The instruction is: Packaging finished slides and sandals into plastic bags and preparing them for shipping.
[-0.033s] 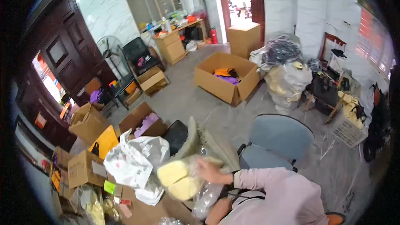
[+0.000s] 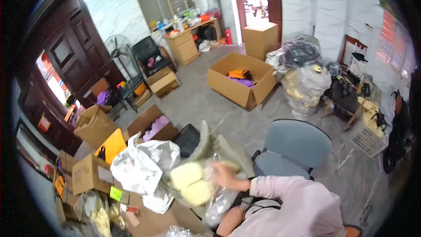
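Note:
Two pale yellow, rounded soft-looking pieces [image 2: 196, 193] lie side by side in thin clear plastic, low in the middle of the head view. My right hand [image 2: 227, 176] is at their right side, its fingers curled and somewhat blurred, closed on the clear plastic bag [image 2: 218, 205]. The bag hangs crumpled below that hand. Of my left arm a bare stretch [image 2: 231, 220] shows at the lower edge, close to the bag; its fingers are hidden. A large white plastic bag [image 2: 136, 166] lies just left of the yellow pieces.
A cardboard surface [image 2: 151, 215] with small packets lies at the lower left, beside several cartons. A blue-grey chair [image 2: 298, 138] stands right of my hands. Farther off are an open carton [image 2: 228, 83] holding orange and purple items, stuffed clear sacks [image 2: 305, 87] and a white crate [image 2: 368, 140].
The whole view has shifted slightly. The yellow pieces have come up a little with the clear plastic, and my right hand stays beside them.

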A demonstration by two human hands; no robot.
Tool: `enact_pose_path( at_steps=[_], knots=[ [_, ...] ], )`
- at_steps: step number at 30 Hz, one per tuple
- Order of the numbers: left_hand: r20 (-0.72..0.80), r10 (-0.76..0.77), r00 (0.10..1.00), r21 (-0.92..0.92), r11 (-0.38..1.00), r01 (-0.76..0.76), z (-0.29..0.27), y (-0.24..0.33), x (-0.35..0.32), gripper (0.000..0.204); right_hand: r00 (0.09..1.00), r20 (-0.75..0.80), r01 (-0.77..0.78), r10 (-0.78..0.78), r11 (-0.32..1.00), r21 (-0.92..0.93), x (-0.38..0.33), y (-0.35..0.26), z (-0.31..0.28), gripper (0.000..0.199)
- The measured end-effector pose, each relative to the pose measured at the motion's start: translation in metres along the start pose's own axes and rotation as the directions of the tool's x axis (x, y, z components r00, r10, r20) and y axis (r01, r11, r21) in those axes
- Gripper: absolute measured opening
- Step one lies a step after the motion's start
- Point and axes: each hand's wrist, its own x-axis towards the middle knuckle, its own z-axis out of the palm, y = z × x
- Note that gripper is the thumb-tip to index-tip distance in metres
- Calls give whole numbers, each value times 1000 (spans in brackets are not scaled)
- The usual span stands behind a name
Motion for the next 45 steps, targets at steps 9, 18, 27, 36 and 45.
enact_pose_path(
  at_steps=[9, 18, 27, 36, 45],
  knots=[
    [43, 50, 998, 40, 998, -52, -21, 15, -14, 13, 909, 359, 372, -210, 799, -473, 1, 31, -7, 25],
    [32, 15, 999, -32, 999, -14, -33, 18, -13, 11, 507, 794, 614, 335, 506, -605, 34, 111, -10, 17],
    [-60, -99, 993, -55, 994, 95, -32, 16, -9, 10, 169, 869, 730, 465, 533, -427, 59, 164, 50, 15],
    [-115, -219, 969, -205, 960, 193, -35, 8, -9, 18, 280, 864, 780, 418, 425, -459, 66, 47, 37, 32],
    [-122, -333, 935, -152, 937, 314, -37, 11, 4, 15, 699, 704, 629, -126, 577, -521, 108, 116, 95, 82]
  ],
)
